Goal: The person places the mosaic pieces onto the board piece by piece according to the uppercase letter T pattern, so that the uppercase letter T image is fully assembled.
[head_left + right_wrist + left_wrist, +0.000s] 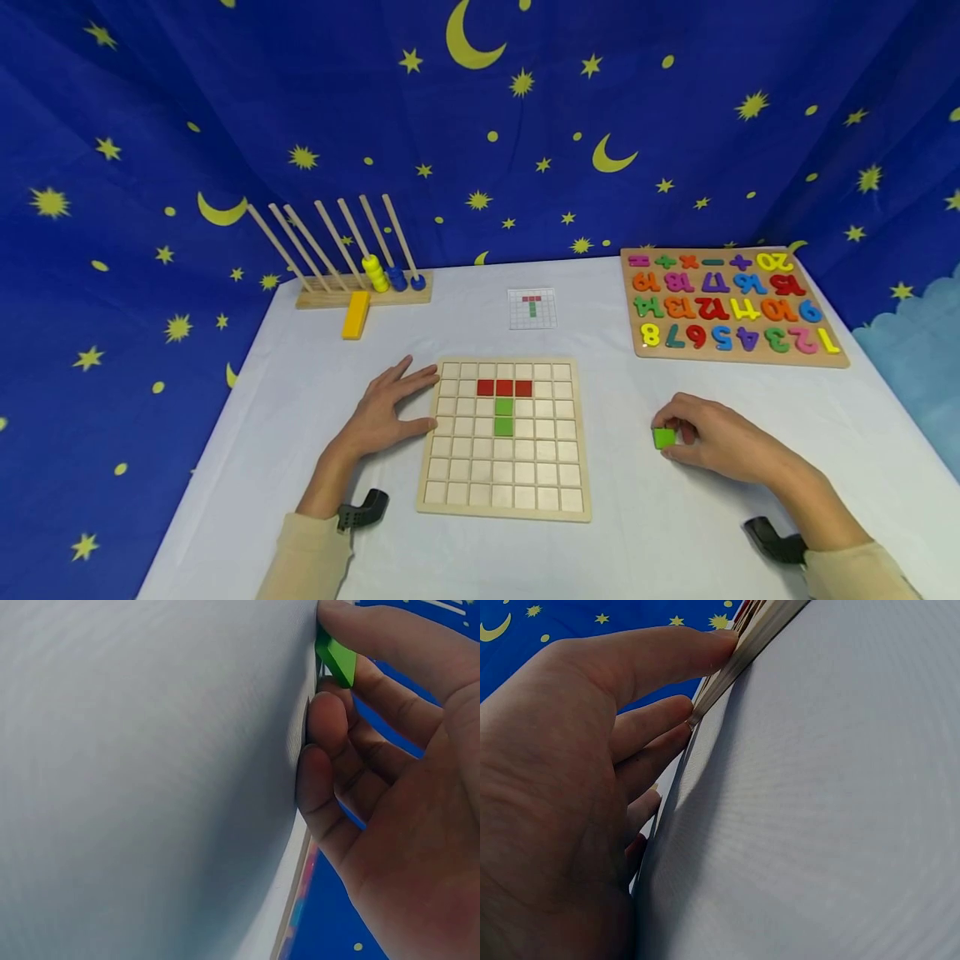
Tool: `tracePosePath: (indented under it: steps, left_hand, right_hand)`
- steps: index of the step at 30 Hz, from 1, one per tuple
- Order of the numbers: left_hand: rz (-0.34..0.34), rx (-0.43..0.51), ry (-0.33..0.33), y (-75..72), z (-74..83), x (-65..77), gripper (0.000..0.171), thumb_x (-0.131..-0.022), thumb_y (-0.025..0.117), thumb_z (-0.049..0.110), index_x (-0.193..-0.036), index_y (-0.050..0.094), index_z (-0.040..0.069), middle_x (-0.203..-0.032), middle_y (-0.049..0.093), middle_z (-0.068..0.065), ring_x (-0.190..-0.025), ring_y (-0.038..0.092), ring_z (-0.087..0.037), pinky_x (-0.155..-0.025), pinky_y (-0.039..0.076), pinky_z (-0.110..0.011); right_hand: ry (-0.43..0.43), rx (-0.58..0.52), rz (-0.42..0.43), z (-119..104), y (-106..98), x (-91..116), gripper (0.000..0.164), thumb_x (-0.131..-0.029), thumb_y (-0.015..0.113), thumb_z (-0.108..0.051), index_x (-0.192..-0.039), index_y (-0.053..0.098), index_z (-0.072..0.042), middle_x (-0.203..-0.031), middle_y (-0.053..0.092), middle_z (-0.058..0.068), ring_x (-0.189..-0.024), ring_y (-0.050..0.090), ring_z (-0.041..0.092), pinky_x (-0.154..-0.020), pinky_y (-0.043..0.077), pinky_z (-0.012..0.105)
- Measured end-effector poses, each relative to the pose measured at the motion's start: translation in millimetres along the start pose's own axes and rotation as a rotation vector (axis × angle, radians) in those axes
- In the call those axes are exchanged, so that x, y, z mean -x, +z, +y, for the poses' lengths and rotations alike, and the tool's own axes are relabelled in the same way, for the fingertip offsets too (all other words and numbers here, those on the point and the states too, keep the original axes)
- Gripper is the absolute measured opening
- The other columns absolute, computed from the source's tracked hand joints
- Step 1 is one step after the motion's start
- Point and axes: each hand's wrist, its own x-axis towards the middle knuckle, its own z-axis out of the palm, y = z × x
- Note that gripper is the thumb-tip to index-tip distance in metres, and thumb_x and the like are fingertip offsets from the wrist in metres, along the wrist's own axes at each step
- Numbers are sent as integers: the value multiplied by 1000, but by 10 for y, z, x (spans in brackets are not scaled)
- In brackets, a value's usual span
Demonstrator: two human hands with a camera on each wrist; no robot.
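Note:
A square wooden grid board (461, 471) lies in the middle of the table. Three red tiles (505, 388) form a row in its upper part, and two green tiles (504, 417) run down from the middle one. Along the board's left edge rests my left hand (378, 417), fingers spread, with thumb and fingertips at the rim; the left wrist view shows them against the board's side. To the right of the board, my right hand (712, 433) pinches a green tile (663, 438) between thumb and fingers, low over the white cloth. That tile (337, 660) stands tilted in the right wrist view.
A small printed card (533, 309) with a red and green T pattern lies behind the board. Back left stands a peg abacus (363, 292) with yellow and blue beads, a yellow block (356, 315) before it. A number puzzle board (735, 308) sits back right, before a starry blue curtain (525, 125).

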Motion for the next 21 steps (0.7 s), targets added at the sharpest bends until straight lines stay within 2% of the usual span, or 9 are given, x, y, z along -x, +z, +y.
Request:
tracePosePath:
  steps: [5,13,21]
  left_hand:
    - [1,7,-2,4,-6,1,69,-80,75,46,-140,52,22,-149,40,11,-144,15,-26,-110,12,-56]
    - [-5,2,0,-5,3,-1,69,-81,74,47,-141,52,21,-149,40,7,-144,15,-28,-109,11,-57]
    - [-2,-2,3,-9,11,-2,68,-81,74,45,-140,53,20,-149,40,7,-144,16,-28,-109,12,-57]
  right_hand:
    - [2,0,7,1,-1,-2,27,-77,82,-24,-101,69,-23,-81,54,-11,-74,51,11,-64,44,24]
    - [-41,36,42,-12,-2,18,25,-75,83,-23,-98,72,-25,-78,54,-14,-70,51,8,-60,42,23]
    - [-44,21,29,-11,-3,16,24,-77,81,-27,-99,73,-24,-79,54,-14,-70,51,7,-59,42,23]
